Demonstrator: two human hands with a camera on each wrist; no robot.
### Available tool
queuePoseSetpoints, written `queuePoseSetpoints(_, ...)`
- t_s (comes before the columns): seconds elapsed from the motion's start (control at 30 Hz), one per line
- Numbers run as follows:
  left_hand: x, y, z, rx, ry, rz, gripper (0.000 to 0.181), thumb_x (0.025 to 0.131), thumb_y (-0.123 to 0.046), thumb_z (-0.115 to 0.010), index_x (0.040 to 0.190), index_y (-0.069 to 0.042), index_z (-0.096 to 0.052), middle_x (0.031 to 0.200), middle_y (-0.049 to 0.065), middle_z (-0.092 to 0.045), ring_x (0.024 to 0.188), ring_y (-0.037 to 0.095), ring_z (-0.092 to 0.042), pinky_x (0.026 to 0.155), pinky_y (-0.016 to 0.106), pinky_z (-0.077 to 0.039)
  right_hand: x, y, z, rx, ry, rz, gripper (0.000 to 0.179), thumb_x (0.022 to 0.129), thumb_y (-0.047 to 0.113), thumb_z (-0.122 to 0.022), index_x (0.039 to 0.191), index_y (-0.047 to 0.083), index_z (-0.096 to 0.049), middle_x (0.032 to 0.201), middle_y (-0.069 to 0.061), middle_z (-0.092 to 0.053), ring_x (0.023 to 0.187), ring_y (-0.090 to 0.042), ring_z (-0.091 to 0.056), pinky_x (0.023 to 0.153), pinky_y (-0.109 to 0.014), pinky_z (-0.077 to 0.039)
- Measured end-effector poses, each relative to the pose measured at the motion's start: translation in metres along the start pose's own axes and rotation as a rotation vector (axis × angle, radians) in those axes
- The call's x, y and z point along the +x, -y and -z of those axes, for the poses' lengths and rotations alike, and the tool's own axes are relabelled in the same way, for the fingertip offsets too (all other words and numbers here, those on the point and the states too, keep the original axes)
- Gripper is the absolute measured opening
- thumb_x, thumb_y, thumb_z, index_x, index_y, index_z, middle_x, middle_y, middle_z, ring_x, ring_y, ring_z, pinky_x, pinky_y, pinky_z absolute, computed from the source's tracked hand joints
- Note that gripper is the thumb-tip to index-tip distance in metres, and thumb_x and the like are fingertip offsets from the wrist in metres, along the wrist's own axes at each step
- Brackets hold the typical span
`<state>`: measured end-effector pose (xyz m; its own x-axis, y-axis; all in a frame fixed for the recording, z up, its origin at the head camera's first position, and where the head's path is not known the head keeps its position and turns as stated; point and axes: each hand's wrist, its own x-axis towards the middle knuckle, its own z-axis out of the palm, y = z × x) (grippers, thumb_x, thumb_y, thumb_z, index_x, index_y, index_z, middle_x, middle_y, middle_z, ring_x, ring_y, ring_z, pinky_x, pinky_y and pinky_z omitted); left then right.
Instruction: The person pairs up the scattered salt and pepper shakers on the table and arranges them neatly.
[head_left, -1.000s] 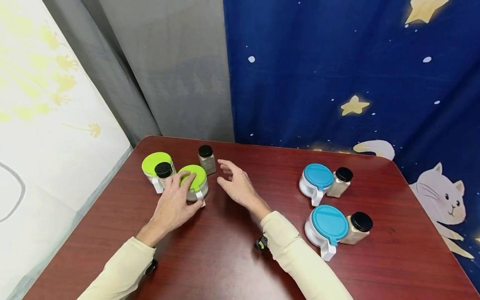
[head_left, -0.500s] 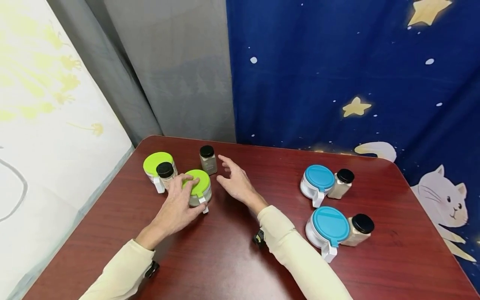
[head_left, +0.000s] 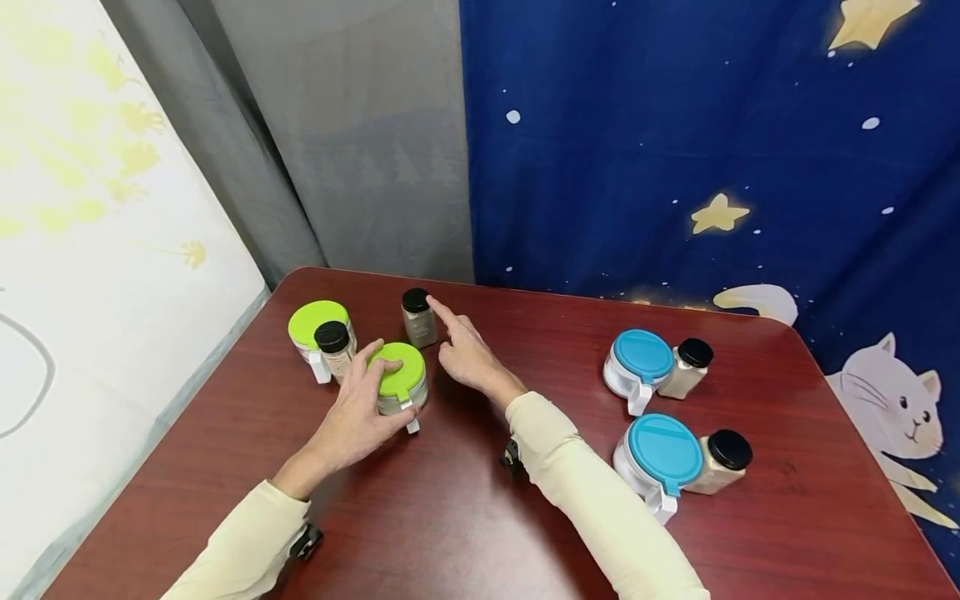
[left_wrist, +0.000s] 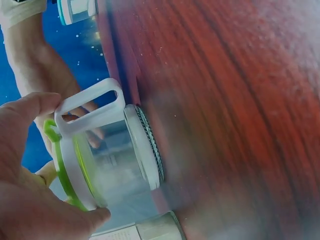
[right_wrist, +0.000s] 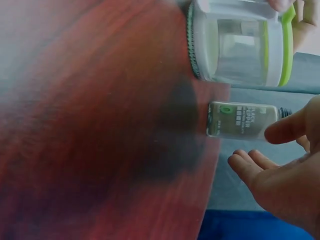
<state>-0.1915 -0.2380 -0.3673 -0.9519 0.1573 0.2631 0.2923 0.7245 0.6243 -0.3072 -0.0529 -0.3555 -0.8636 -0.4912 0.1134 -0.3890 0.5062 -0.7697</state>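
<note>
The see-through jar with a green lid (head_left: 408,371) is upright at the bench (head_left: 442,508), about 8 o'clock from the middle of the head view. The left hand (head_left: 356,421) bends part-way round it, thumb by the white handle (head_left: 413,425), fingers on the lid. The pepper bottle (head_left: 420,328) stands just beside, at 1 o'clock from the jar. The right hand (head_left: 468,358) is loose and mostly open, gripping nothing; its pointing finger is at the black cap, and I can't tell if it presses. At 10 o'clock is a small bottle (head_left: 334,343), then a second green-lidded jar (head_left: 315,321). Well apart, a blue-lidded jar (head_left: 641,354) sits at 3 o'clock, and another (head_left: 663,450) nearer 4.
</note>
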Motion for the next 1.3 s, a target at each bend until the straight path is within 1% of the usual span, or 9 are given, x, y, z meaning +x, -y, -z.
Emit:
queuePoseSetpoints(0.13,-0.001,0.001,0.0,-0.01,0.017,0.007,0.059,0.083,-0.02,-0.082,0.131,-0.001,-0.052,0.161,0.018,-0.022,0.145,0.042,-0.023,0.109,0.063,-0.03,0.008,0.006,0.001,-0.099,0.018,-0.006,0.082,0.094,-0.003,-0.051,0.163,0.031,-0.023,0.148,-0.014,-0.042,0.134,-0.025,-0.044,0.107,-0.041,-0.04)
queuePoseSetpoints(0.3,-0.002,0.0,-0.002,-0.021,0.016,-0.008,0.06,0.082,-0.02,-0.083,0.13,-0.001,-0.054,0.161,0.018,-0.025,0.144,0.042,-0.027,0.108,0.062,-0.032,0.016,0.01,-0.001,-0.266,0.02,-0.026,0.075,0.099,0.011,-0.057,0.162,0.035,-0.025,0.147,-0.016,-0.042,0.133,-0.028,-0.046,0.104,-0.043,-0.045)
queuePoseSetpoints(0.43,-0.002,-0.001,-0.003,-0.03,0.01,-0.021,0.059,0.082,-0.021,-0.084,0.13,-0.002,-0.055,0.16,0.018,-0.026,0.142,0.043,-0.029,0.106,0.063,-0.033,0.017,0.008,-0.004,-0.323,0.005,-0.01,0.066,0.102,0.019,-0.058,0.16,0.034,-0.03,0.148,-0.015,-0.039,0.131,-0.027,-0.047,0.1,-0.043,-0.048)
queuePoseSetpoints(0.63,-0.003,-0.001,-0.003,-0.064,-0.011,-0.018,0.057,0.083,-0.018,-0.084,0.13,-0.002,-0.056,0.159,0.018,-0.027,0.142,0.043,-0.028,0.107,0.064,-0.031,0.019,0.0,-0.008,-0.249,-0.047,0.148,0.052,0.103,0.014,-0.061,0.15,0.012,-0.038,0.151,-0.015,-0.032,0.13,-0.026,-0.05,0.106,-0.036,-0.043)
queuePoseSetpoints(0.77,-0.004,-0.001,-0.003,-0.101,-0.006,-0.007,0.057,0.083,-0.016,-0.084,0.13,-0.002,-0.055,0.159,0.017,-0.026,0.143,0.042,-0.027,0.108,0.062,-0.03,0.019,-0.005,-0.006,-0.192,-0.078,0.209,0.048,0.1,0.014,-0.067,0.139,0.004,-0.04,0.15,-0.015,-0.037,0.131,-0.026,-0.05,0.107,-0.034,-0.041)
queuePoseSetpoints(0.97,-0.002,0.001,-0.004,-0.157,-0.003,-0.011,0.066,0.076,-0.015,-0.089,0.129,-0.002,-0.053,0.16,0.016,-0.025,0.144,0.039,-0.029,0.109,0.058,-0.032,0.014,-0.014,-0.003,-0.128,-0.107,0.19,0.052,0.095,0.018,-0.075,0.131,0.006,-0.039,0.131,-0.014,-0.052,0.12,-0.023,-0.055,0.101,-0.035,-0.045)
queuePoseSetpoints(1.1,-0.001,0.003,-0.005,-0.173,-0.018,-0.013,0.082,0.071,-0.017,-0.094,0.135,0.0,-0.046,0.16,0.018,-0.023,0.145,0.038,-0.027,0.111,0.057,-0.029,0.012,-0.021,-0.004,-0.062,-0.117,0.143,0.066,0.09,0.017,-0.08,0.139,0.001,-0.039,0.132,-0.017,-0.05,0.12,-0.026,-0.054,0.101,-0.037,-0.044)
queuePoseSetpoints(1.2,-0.003,0.005,-0.007,-0.179,-0.021,0.029,0.099,0.072,-0.019,-0.094,0.147,0.001,-0.033,0.158,0.022,-0.024,0.143,0.039,-0.028,0.112,0.057,-0.028,0.011,-0.026,-0.004,-0.008,-0.091,0.075,0.07,0.089,0.019,-0.082,0.144,-0.001,-0.043,0.132,-0.016,-0.051,0.12,-0.03,-0.053,0.102,-0.038,-0.043)
queuePoseSetpoints(1.3,-0.007,0.005,-0.009,-0.217,-0.006,0.109,0.114,0.075,-0.022,-0.092,0.156,0.001,-0.015,0.156,0.026,-0.023,0.141,0.039,-0.03,0.112,0.058,-0.027,0.01,-0.029,-0.004,0.048,-0.061,0.007,0.066,0.089,0.023,-0.083,0.142,0.003,-0.05,0.129,-0.012,-0.057,0.116,-0.028,-0.056,0.1,-0.037,-0.045)
